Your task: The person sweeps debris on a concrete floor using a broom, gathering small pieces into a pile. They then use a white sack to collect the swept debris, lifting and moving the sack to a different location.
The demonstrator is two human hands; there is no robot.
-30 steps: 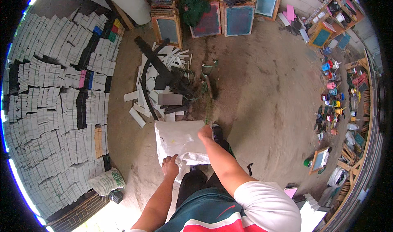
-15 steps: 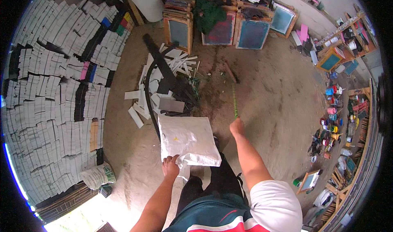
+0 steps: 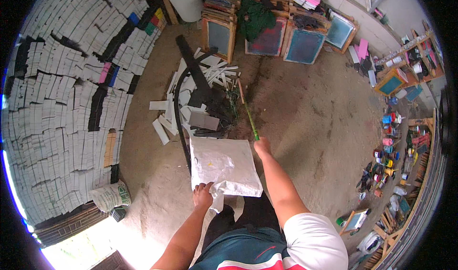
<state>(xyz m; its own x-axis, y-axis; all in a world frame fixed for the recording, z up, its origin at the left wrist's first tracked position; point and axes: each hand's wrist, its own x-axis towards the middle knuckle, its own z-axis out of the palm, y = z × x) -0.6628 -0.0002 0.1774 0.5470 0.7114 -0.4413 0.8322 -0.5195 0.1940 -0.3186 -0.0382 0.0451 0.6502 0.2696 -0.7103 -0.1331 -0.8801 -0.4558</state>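
Note:
My right hand is closed around the green handle of a broom, which slants away and to the left. Its reddish-brown head end reaches the right edge of a scrap pile of white pieces, black strips and some green stringy bits. With my left hand I grip the near left edge of a flat, squarish white plastic sack, which hangs in front of my legs. A crumpled flap droops beside my fingers. Whatever is inside the sack, if anything, is hidden.
Stacked white sheets form a wall on the left, with a filled sack at its foot. A long black strip curves beside the pile. Framed screens lean at the back; paint pots line the right.
My right hand has swung left, bringing the broom's head from the bare floor over to the pile's right edge. My left hand still grips the sack. The whole view has shifted slightly.

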